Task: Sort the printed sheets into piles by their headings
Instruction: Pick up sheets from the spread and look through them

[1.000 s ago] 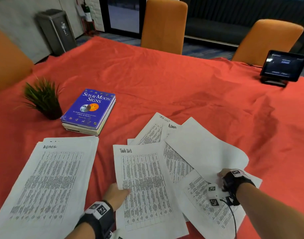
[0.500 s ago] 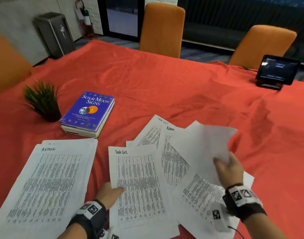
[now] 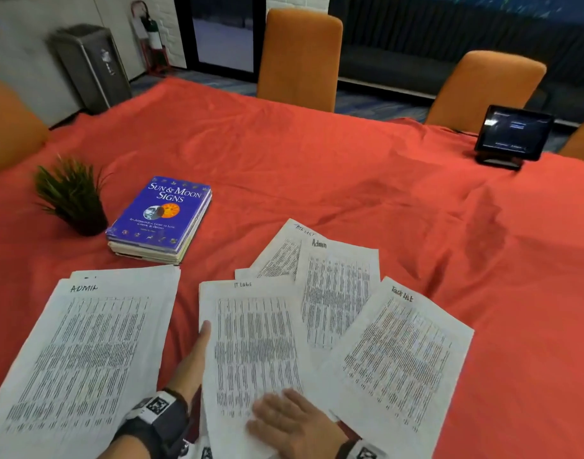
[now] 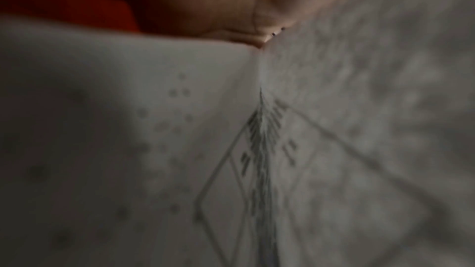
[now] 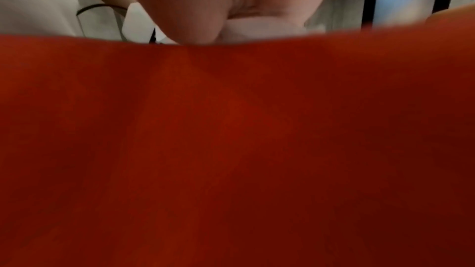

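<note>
Printed sheets lie on the red tablecloth (image 3: 350,167). A pile headed "ADMIN" (image 3: 85,342) is at the near left. In the centre lies a sheet headed "IT Logs" (image 3: 250,332). My left hand (image 3: 197,356) holds the left edge of the centre sheets, with its fingers partly hidden under the paper (image 4: 334,109). My right hand (image 3: 284,422) rests flat, fingers spread, on the bottom of the IT Logs sheet. An "Admin" sheet (image 3: 337,293) and two "Task list" sheets (image 3: 399,352) (image 3: 284,253) fan out to the right.
A blue book (image 3: 161,217) on a small stack and a potted plant (image 3: 72,200) stand at the left. A small screen (image 3: 512,134) sits at the far right edge. Orange chairs (image 3: 300,58) line the far side. The right wrist view shows mostly red cloth (image 5: 231,149).
My right hand lifted a sheet lying blank side up at the right, turned it over and laid it on the centre sheet. Its heading reads IT Logs. A Task list sheet at the right is uncovered.
</note>
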Motion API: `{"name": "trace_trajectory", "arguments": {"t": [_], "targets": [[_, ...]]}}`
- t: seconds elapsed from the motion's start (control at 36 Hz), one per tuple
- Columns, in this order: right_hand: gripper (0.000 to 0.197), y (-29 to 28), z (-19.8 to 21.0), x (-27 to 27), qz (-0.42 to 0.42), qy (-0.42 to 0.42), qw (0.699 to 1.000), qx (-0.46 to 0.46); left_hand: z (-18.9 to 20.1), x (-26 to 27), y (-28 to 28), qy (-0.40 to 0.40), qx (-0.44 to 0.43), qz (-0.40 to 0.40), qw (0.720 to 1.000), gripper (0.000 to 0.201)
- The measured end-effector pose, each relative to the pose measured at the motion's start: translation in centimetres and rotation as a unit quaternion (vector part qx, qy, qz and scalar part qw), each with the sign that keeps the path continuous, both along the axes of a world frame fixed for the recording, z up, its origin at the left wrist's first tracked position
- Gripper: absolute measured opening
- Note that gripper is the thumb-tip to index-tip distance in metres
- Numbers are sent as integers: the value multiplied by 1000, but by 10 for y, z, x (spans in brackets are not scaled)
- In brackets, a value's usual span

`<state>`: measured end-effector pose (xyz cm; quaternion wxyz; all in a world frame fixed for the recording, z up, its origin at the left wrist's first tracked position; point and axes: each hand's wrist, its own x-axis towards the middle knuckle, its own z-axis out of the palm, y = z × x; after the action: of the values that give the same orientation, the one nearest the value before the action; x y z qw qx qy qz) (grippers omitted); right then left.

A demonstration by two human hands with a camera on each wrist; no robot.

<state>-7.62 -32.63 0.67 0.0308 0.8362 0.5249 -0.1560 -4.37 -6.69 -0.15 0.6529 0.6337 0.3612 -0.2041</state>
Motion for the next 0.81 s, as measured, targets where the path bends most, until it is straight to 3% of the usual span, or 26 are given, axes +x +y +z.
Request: {"name": "trace_trajectory", "arguments": {"t": [0.03,0.11,0.17,0.22,0.25,0.31,0.36,0.39,0.42,0.44,0.53,0.64,0.81], "targets": [[60,0,-1,1,-4,-17,1000,6,2,-1,-2,-3,26,-26,999,77],[64,-7,11,4,-87,9,991,99,3,-5,-6,-49,96,-60,992,10],[68,-24,20,12,-244,62,946,205,4,-5,-6,-55,104,-71,991,14],[65,-54,24,27,-441,38,846,298,5,-5,-5,-53,97,-74,991,17],[63,-73,25,36,-540,3,773,334,6,-5,-4,-50,100,-78,991,18],[68,-112,26,51,-725,-29,620,300,4,-5,-1,-50,113,-77,989,16],[76,-147,30,56,-858,42,463,220,1,-5,0,-50,117,-74,989,12],[77,-159,31,55,-888,87,404,201,-1,-5,0,-52,117,-71,989,13],[73,-165,36,53,-899,126,366,206,-1,-4,0,-51,117,-69,989,15],[63,-169,39,51,-897,155,351,221,0,-4,-2,-50,117,-68,990,15],[23,-172,31,52,-878,194,365,243,2,-4,-4,-49,121,-68,989,19],[25,-173,12,64,-880,142,364,272,2,-5,-1,-45,116,-74,989,11],[28,-164,16,101,-832,48,484,269,3,-9,10,-35,96,-79,992,16]]}}
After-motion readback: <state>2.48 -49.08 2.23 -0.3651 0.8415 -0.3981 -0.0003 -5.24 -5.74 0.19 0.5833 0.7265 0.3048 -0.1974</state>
